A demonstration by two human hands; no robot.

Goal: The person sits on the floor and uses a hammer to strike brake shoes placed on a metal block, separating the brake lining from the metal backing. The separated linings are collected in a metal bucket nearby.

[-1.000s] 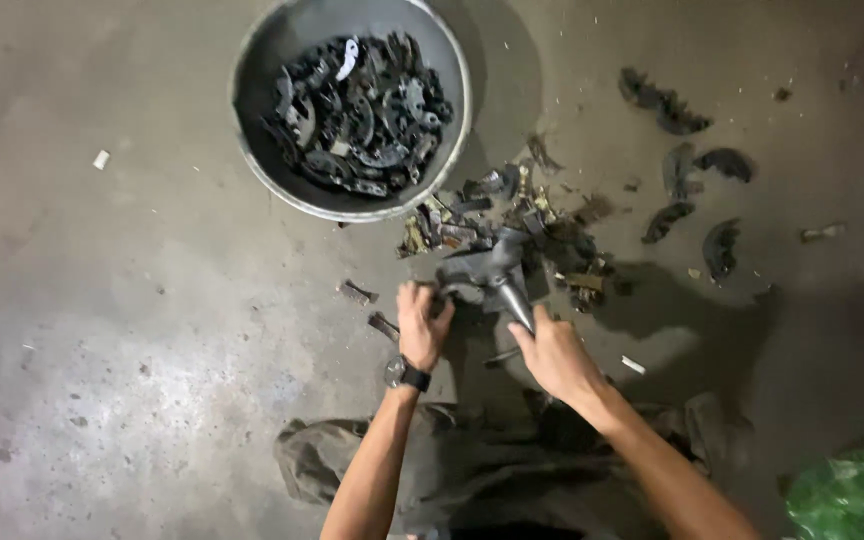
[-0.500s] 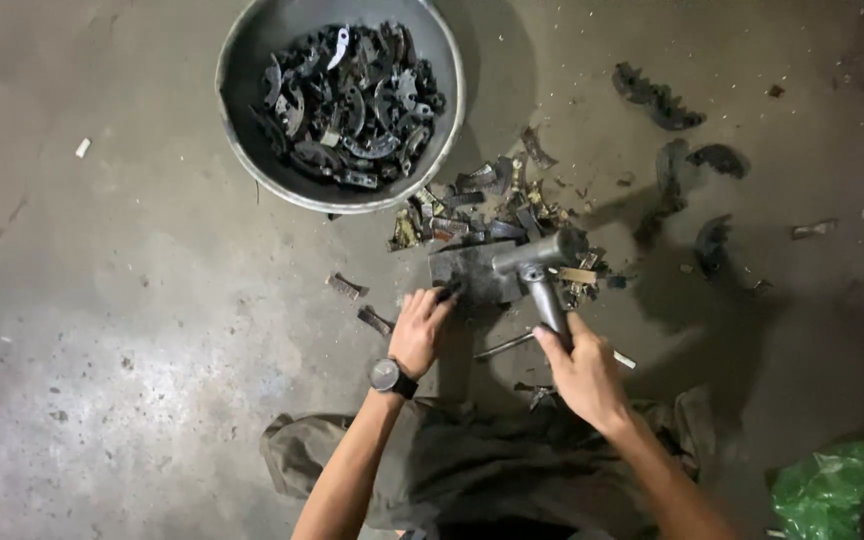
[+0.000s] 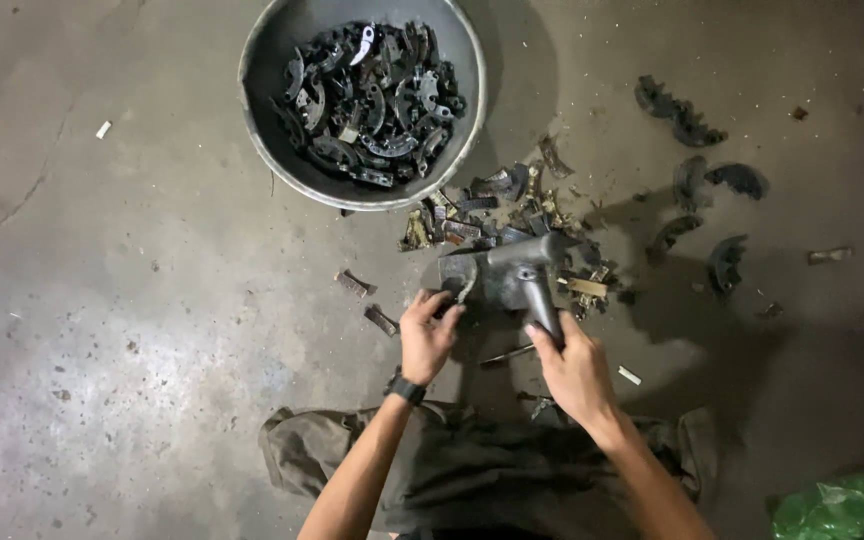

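Risk noted: the left hand (image 3: 428, 338) is pinching a small part (image 3: 460, 293) on the block (image 3: 487, 280), fingers closed, directly under the hammer (image 3: 524, 268); a glancing blow could be striking fingertips or flinging fragments; the right hand (image 3: 574, 372) is gripping the handle, fully closed; scrap pile (image 3: 497, 205) lying behind.

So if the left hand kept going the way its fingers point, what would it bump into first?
The left hand points up the floor; first comes the grey metal block its fingers already touch, probably, since depth is unclear.
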